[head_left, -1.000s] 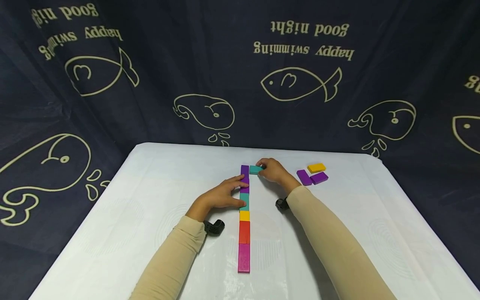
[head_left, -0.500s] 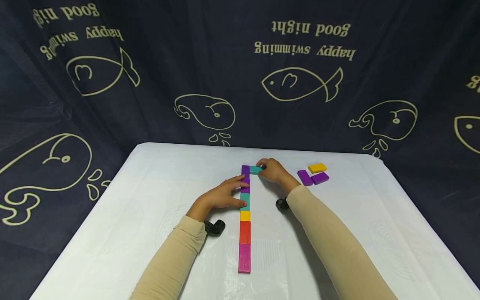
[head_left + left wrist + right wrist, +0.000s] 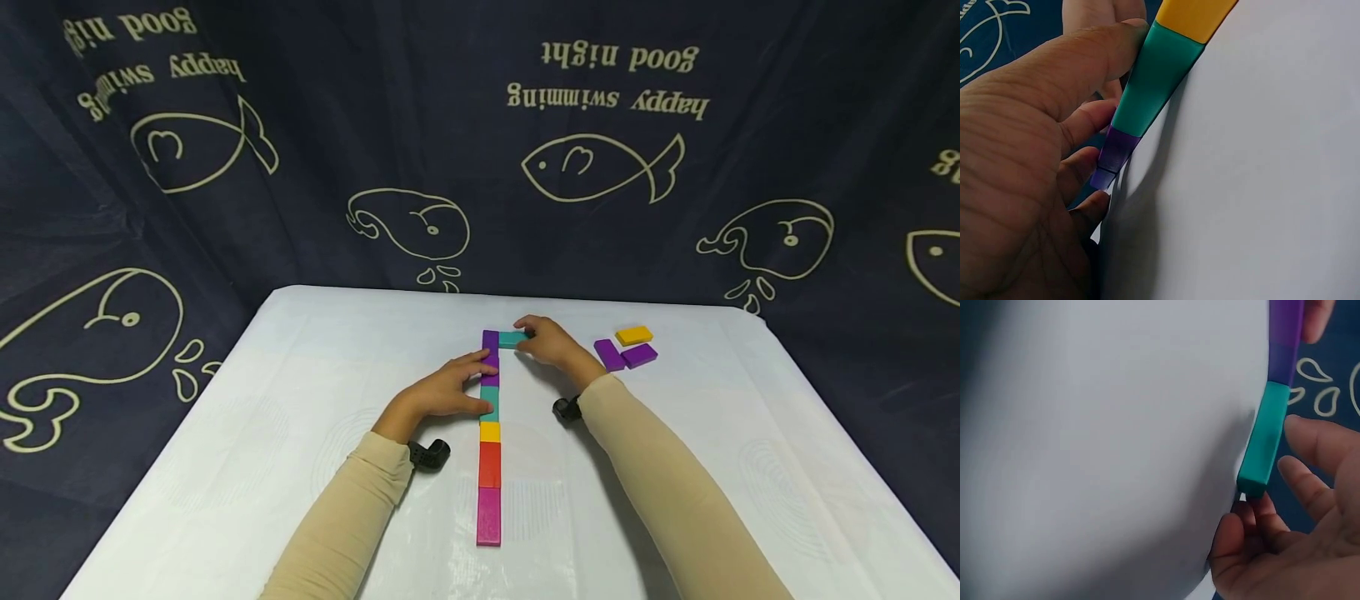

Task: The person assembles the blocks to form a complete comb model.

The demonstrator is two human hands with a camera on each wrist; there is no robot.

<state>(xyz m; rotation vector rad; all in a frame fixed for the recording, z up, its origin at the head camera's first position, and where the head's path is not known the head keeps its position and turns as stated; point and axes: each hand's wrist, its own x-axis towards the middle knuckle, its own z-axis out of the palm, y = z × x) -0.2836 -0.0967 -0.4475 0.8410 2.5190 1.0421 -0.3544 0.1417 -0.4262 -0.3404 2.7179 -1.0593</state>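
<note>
In the head view, flat rectangular blocks lie end to end in a line: a pink block (image 3: 489,517), a red block (image 3: 490,464), a yellow block (image 3: 490,432), a teal block (image 3: 492,398) and two purple blocks (image 3: 491,342). My left hand (image 3: 447,389) rests against the line, thumb on the teal block and fingertips by the purple ones. Another teal block (image 3: 513,340) extends right from the far purple block, forming a corner. Around its right end is my right hand (image 3: 549,342); in the right wrist view its fingers surround the block (image 3: 1264,437) loosely, without a pinch.
Two loose purple blocks (image 3: 609,355) and a yellow block (image 3: 634,335) lie right of the right hand. The white table (image 3: 225,467) ends at a dark printed curtain (image 3: 480,150). Black wrist cameras (image 3: 430,455) sit on both wrists.
My right hand has shifted slightly right, loosening from the teal block's end and exposing more of it. The left hand and the blocks stay put.
</note>
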